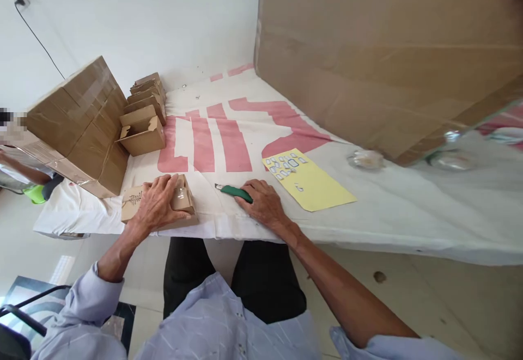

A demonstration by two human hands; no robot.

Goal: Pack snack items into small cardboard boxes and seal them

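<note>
A small closed cardboard box [133, 199] with dark print lies near the table's front edge. My left hand [157, 202] rests on top of it, fingers spread and thumb along its near side. To the right, my right hand [263, 202] lies on the cloth with its fingers closed round the end of a green cutter [235, 191]. The cutter's metal tip points left. Just beyond that hand is a yellow sheet [322, 188] with several small pale stickers on its left part.
A large carton [77, 126] and several small open boxes [143, 134] stand at the left. A very large carton [379, 66] fills the back right, with clear plastic-like items [368, 159] at its foot. A person's arm [26, 170] shows far left.
</note>
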